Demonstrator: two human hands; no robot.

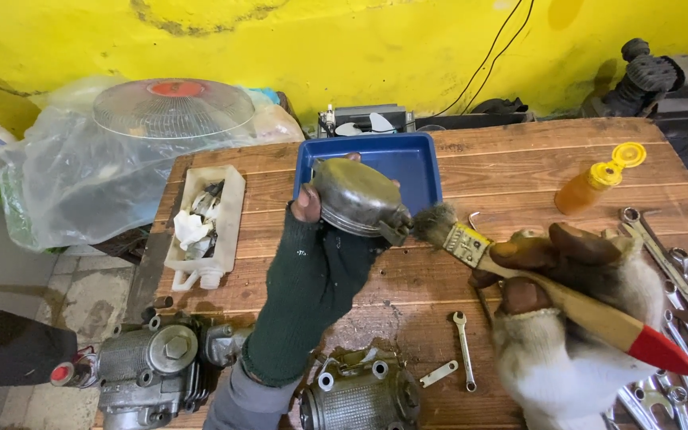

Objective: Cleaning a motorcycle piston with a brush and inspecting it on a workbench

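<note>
My left hand (312, 271), in a dark green fingerless glove, holds up a rounded grey metal engine cover (356, 199) over the front edge of a blue plastic tray (412, 159). My right hand (575, 279), in a dirty white glove, grips a paintbrush (519, 271) with a wooden handle and red tip. The brush's bristles touch the right end of the metal cover.
On the wooden table (503, 167) stand an orange squeeze bottle (595, 185), several wrenches (678, 271) at the right, a small wrench (463, 346), and a cut white container of parts (205, 223). Engine parts (157, 362) and a finned casing (360, 394) lie near me. A bagged fan (121, 151) stands at the left.
</note>
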